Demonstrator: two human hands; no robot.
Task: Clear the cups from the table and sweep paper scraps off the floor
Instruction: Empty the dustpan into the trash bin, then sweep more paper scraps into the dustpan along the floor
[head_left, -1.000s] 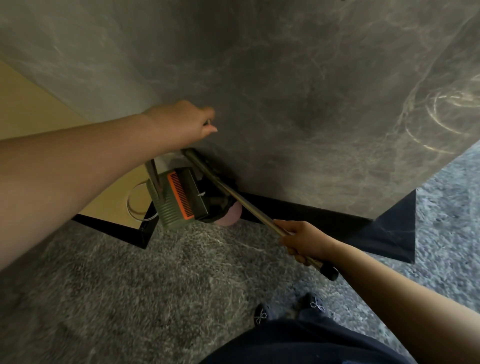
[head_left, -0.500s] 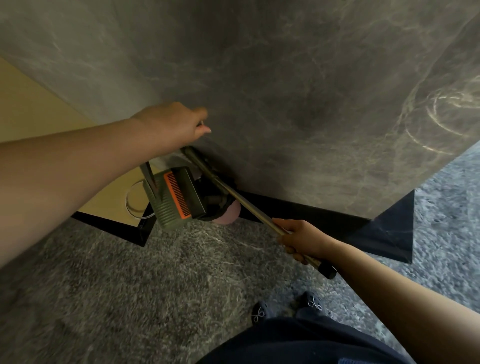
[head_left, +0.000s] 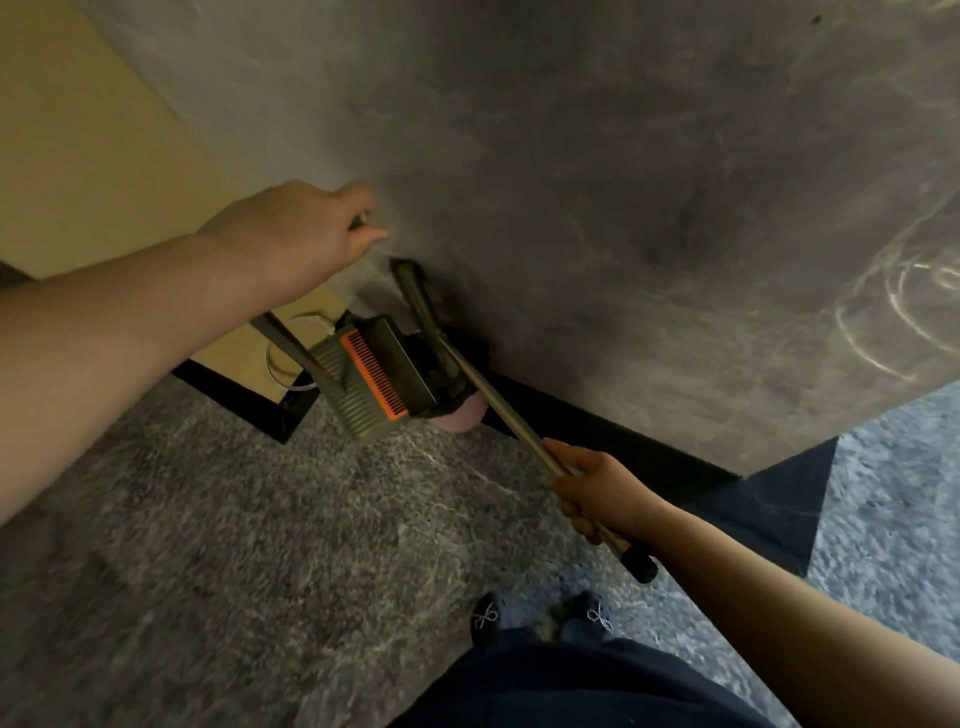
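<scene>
Paper scraps cannot be made out anywhere on the grey floor (head_left: 260, 545), and no cups and no surface are in view, so neither part of the task can be confirmed as done. What is shown is a green dustpan (head_left: 376, 382) with an orange comb edge, hung just below the left hand (head_left: 296, 234) on a thin metal handle (head_left: 291, 338) around whose top that hand is curled. A second long handle (head_left: 498, 410), judged to belong to the broom, is gripped near its black end cap by the right hand (head_left: 597, 491), and its far end is tucked in beside the dustpan, ahead of that hand and close against the grey marbled wall (head_left: 623, 208). The broom's head is largely hidden in shadow there. A pale pink patch (head_left: 462, 415) is seen under the pan's edge; what it is cannot be told. Both tools are held close in at the foot of the wall, which is judged to suit either fetching them or putting them away; which of the two cannot be told. If sweeping is yet to be done, the tools must be carried out onto the open floor.
</scene>
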